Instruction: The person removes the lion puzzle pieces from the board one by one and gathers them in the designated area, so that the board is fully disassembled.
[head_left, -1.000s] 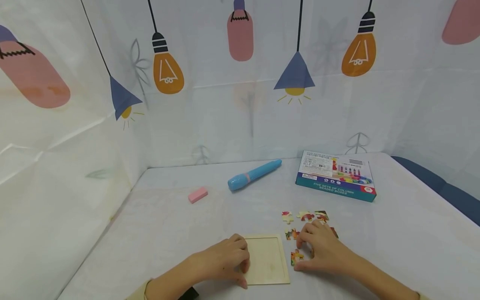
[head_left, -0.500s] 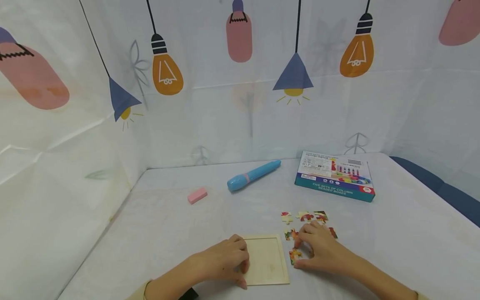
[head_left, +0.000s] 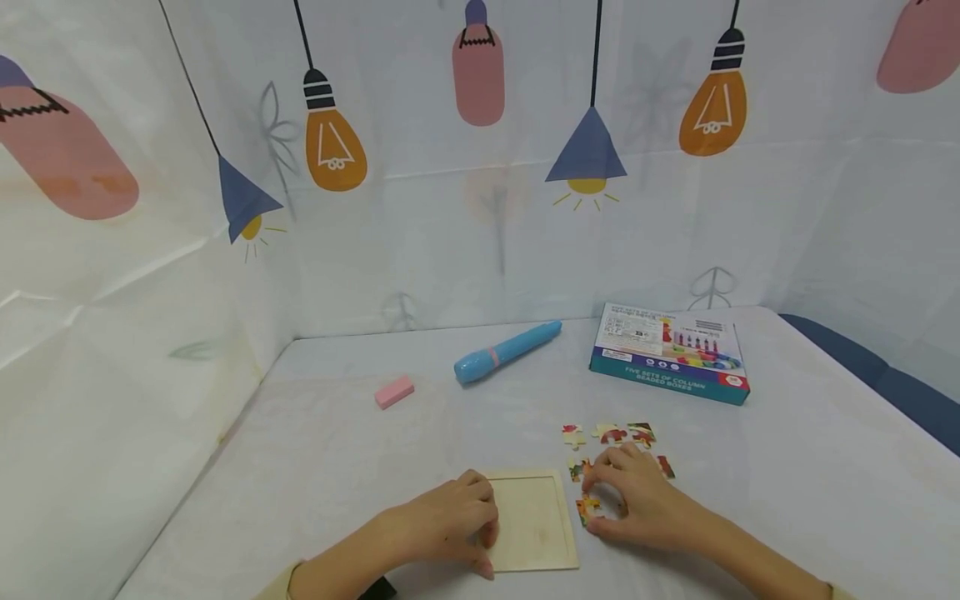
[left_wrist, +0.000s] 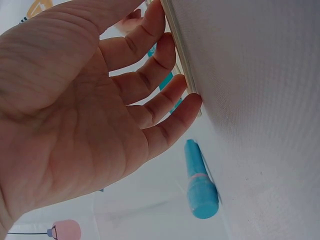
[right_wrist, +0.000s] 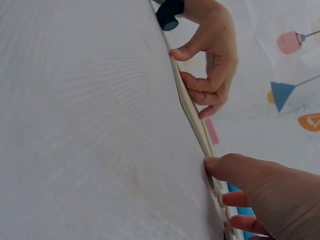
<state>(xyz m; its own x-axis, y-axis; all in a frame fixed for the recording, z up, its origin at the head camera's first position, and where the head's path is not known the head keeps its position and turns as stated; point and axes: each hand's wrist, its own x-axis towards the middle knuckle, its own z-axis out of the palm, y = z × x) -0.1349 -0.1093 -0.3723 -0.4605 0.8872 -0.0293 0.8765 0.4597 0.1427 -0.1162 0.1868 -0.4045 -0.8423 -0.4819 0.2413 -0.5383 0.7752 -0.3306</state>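
In the head view my left hand lies at the left edge of a square wooden puzzle tray, fingers bent over the edge and thumb at the near corner. The left wrist view shows those fingertips on the tray's edge. My right hand, to the tray's right, has its thumb and fingers around a jigsaw piece flat on the table. More jigsaw pieces lie in rows beyond and under this hand, which partly hides them. Between the hands, the tray's recess is bare wood.
A pink block and a blue marker-shaped object lie farther back on the white table. The bead-toy box sits at back right. A printed curtain hangs behind the table.
My right hand has shifted slightly left, and the jigsaw piece at its fingers has slid closer to the tray. The left hand and tray stay in place.
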